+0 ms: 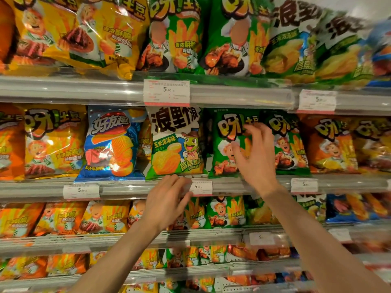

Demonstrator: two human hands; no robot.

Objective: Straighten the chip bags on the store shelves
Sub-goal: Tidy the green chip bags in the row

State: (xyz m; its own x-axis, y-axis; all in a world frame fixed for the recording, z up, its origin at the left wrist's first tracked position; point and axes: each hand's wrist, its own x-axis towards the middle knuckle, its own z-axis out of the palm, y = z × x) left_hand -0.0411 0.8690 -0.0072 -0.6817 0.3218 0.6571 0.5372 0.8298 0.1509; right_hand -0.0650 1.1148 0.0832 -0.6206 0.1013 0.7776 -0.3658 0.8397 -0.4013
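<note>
Chip bags fill several store shelves. On the middle shelf stand a blue bag [111, 142], a white-and-green bag [175, 142] and a green bag [227, 144], all upright. My right hand [257, 157] is raised in front of the green bag with fingers spread, fingertips at or near its face, holding nothing. My left hand [167, 201] hangs lower, in front of the shelf rail just under the white-and-green bag, fingers loosely curled and empty. A second green bag [286, 144] stands right of my right hand.
Yellow bags [53, 140] and orange bags [330, 144] flank the middle row. The top shelf holds yellow and green bags [177, 37] leaning forward. Price tags [166, 92] hang on the grey shelf rails [243, 96]. Lower shelves carry smaller bags.
</note>
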